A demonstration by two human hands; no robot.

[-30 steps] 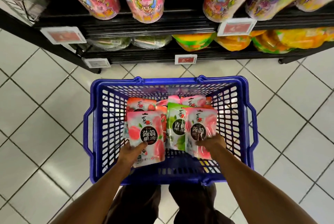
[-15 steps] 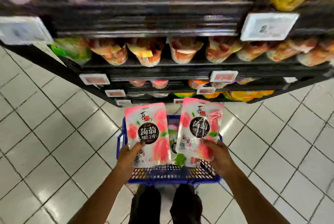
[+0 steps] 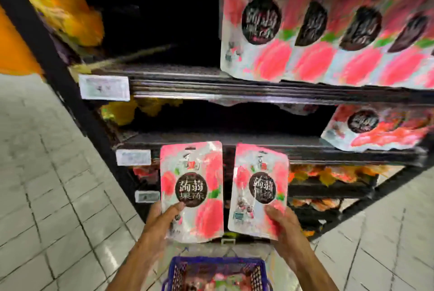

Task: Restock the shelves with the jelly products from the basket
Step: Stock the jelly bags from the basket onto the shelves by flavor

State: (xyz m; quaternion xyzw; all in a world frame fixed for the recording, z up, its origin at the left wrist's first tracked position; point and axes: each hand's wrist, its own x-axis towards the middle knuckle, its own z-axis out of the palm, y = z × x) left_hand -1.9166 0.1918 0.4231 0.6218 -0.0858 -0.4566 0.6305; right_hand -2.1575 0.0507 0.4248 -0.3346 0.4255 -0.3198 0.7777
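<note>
My left hand (image 3: 162, 219) grips a pink peach jelly pouch (image 3: 192, 187) by its lower left corner. A second pink jelly pouch (image 3: 259, 187) is held upright in my right hand (image 3: 281, 225), gripped at its lower right corner. Both pouches are raised in front of the black shelves (image 3: 234, 89). Matching pink pouches (image 3: 328, 23) stand in a row on the upper shelf at right, and one more pink pouch (image 3: 373, 127) lies on the shelf below. The blue basket (image 3: 218, 265) sits on the floor under my hands with more pouches inside.
Left of the pink row the upper shelf holds a dark gap, with yellow-orange bags (image 3: 68, 15) at the far left. Orange packs (image 3: 328, 175) fill the lower shelves. White price tags (image 3: 104, 87) hang on shelf edges. Grey tiled floor (image 3: 47, 196) lies to the left.
Both hands lifted a pouch each out of the basket and raised them. The view tilted up from the basket to the higher shelves with the matching pink pouches.
</note>
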